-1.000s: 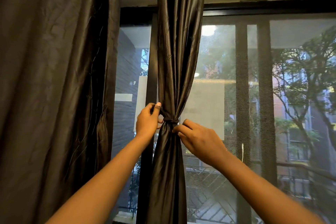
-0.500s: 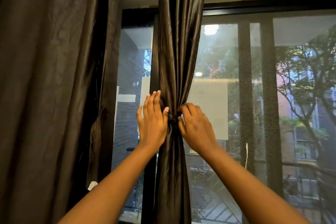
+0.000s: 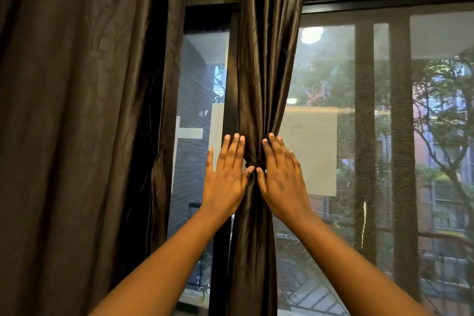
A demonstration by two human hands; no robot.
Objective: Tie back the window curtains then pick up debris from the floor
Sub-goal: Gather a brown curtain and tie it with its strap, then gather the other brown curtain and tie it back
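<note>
Window (image 3: 320,115) behind, two dark curtains (image 3: 266,72), one tied, two hands (image 3: 254,179) spread flat on it.

The tied curtain (image 3: 266,72) is dark brown with a satin shine, and its tie (image 3: 252,163) is almost black. The left curtain (image 3: 77,110) is the same dark brown but matte. The window frame (image 3: 359,0) is black.

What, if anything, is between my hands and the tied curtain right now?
Nothing visible. The left hand and right hand lie with straight fingers flat against either side of the gathered curtain, thumbs meeting at the tie. The loose curtain hangs apart to the left, clear of both arms.
</note>
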